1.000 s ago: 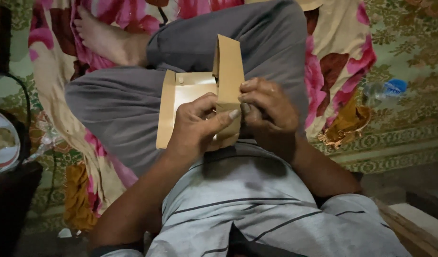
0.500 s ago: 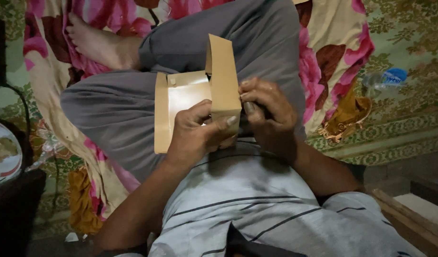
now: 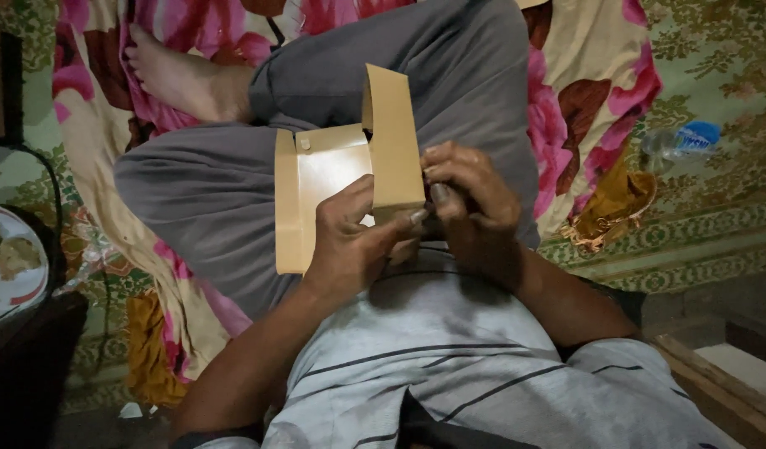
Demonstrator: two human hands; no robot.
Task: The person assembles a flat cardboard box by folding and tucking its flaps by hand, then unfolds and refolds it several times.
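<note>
L hand point(image 3: 350, 241) grips the tan card box point(image 3: 333, 179) from below, R hand point(image 3: 470, 208) pinches its upright flap point(image 3: 393, 137) edge, over grey-trousered lap point(image 3: 225, 191)

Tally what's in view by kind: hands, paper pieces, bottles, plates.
Hands: 2, left hand and right hand, both on the paper
Tan paper piece: 1
Plastic bottle: 1
Plate: 1
Total: 5
</note>
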